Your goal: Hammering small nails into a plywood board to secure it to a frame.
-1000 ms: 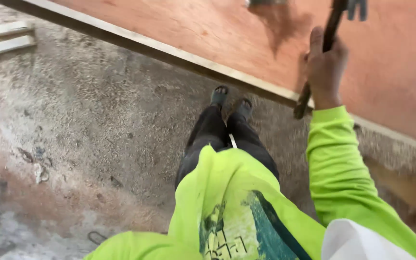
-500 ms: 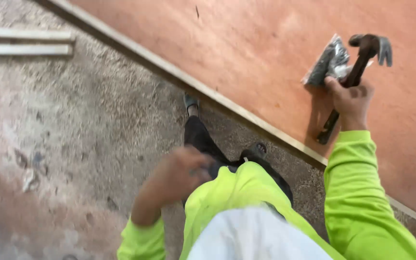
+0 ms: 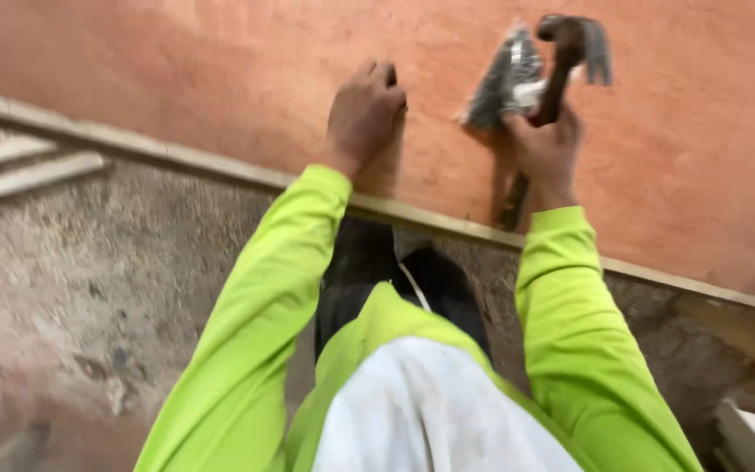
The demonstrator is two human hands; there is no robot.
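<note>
Gripping a head-heavy, rigid claw hammer (image 3: 570, 61) mid-handle, the right hand (image 3: 545, 149) stays closed; left hand (image 3: 364, 114) fingers press the plywood sheet (image 3: 220, 79), curled.

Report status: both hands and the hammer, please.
Left hand pressed on board. Right hand grips hammer, beside nail bag. Nothing blocking.

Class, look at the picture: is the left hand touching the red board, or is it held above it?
Touching. The head view shows the left hand pressed fingers-down on the red board, its shadow tight against it with no gap. The right hand grips a hammer.
</note>
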